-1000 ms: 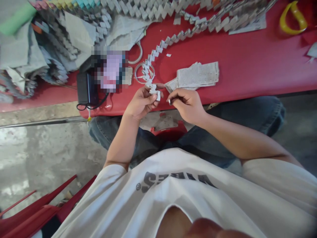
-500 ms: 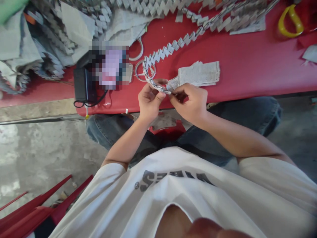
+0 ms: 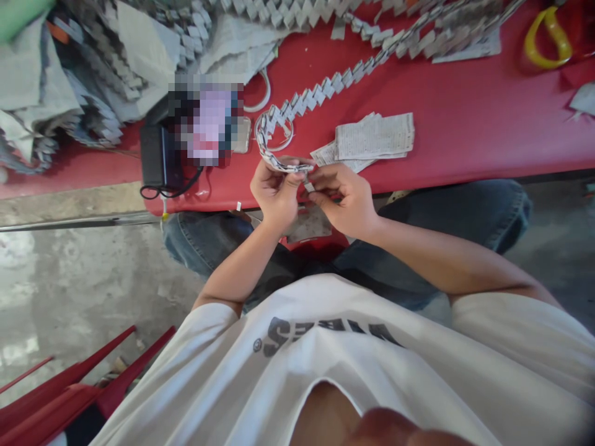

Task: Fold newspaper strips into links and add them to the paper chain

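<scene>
Two hands at table [image 3: 465, 139] edge: left hand [image 3: 275, 193] clamps paper chain [image 3: 316, 97] end to steady it; right hand [image 3: 348, 201] pinches a folded slip [image 3: 308, 186] against that end

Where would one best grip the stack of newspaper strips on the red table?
Probably pinch the stack of newspaper strips at its right short end, coming from the right: it lies flat, that end is squared, the left end fans out.
</scene>
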`<state>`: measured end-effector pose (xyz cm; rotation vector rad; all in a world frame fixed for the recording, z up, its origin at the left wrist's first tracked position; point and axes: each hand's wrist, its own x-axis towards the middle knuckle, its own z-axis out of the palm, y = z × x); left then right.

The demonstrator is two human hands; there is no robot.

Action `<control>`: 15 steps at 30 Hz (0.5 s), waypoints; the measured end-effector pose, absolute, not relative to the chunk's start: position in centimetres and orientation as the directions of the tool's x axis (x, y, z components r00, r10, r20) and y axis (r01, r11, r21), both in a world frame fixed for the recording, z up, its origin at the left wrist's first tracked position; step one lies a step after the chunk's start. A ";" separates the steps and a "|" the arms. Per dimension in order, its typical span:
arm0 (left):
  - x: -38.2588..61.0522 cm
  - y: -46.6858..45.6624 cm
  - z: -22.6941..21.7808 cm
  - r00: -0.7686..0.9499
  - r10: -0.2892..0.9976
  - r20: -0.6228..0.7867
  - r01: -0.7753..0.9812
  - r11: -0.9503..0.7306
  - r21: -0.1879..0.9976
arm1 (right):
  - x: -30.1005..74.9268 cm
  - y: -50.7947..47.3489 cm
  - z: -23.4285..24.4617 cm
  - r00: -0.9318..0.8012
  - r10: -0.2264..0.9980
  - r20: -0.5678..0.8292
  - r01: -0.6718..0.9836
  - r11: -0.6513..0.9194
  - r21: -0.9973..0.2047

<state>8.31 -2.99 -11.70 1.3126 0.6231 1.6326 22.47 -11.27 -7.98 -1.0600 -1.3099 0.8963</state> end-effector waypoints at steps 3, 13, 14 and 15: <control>8.2 -2.5 -12.3 0.017 0.900 0.436 -0.406 -0.392 0.826 | 22.7 -11.0 -7.9 0.072 0.957 0.280 0.040 0.278 -0.960; 8.0 -2.8 -11.4 0.057 0.855 0.516 -0.345 -0.468 0.813 | 23.2 -10.4 -7.5 -0.033 0.962 0.269 0.137 0.271 -0.953; 7.9 -2.7 -11.3 0.066 0.843 0.534 -0.328 -0.487 0.809 | 23.2 -10.4 -7.1 -0.021 0.963 0.268 0.145 0.268 -0.952; 7.9 -2.6 -11.3 0.073 0.832 0.551 -0.308 -0.506 0.805 | 23.3 -10.5 -6.8 -0.006 0.968 0.250 0.134 0.249 -0.959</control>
